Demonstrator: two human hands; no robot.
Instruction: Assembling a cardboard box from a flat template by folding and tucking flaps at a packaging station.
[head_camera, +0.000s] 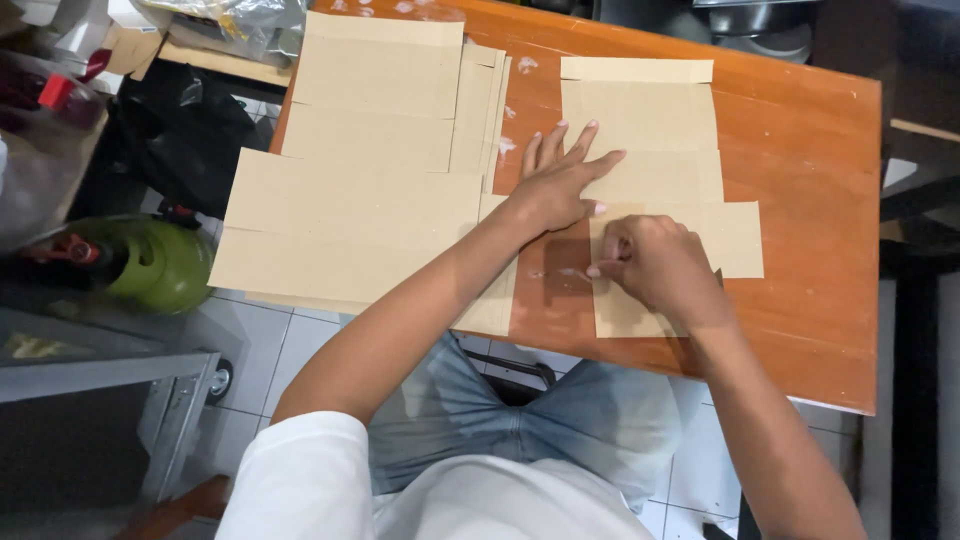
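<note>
On the orange wooden bench (800, 250), toward its 3 o'clock half, a flat brown cardboard cutout (650, 140) is laid out, with side flaps reaching out at its lower part. The left hand (556, 185) is pressed flat on the cutout's left edge, fingers spread and pointing toward 1 o'clock. Just beside it, at 5 o'clock from that hand, the right hand (652, 265) is curled, with its fingertips pinched on the lower left flap of the same cutout; what exactly is nipped between the fingertips cannot be told. The two hands lie near each other but apart, a strip of bare bench showing between them.

At 9 o'clock from the hands, a stack of larger cardboard blanks (370, 170) is spread over the bench's left half, its lower left corner overhanging the bench edge. White smears are seen on the wood between the stack and the cutout. Beyond the bench edge at 9 o'clock, a green gas cylinder (160, 262) lies on the tiled floor (270, 340), and a black bag (180, 130) is seen above it.
</note>
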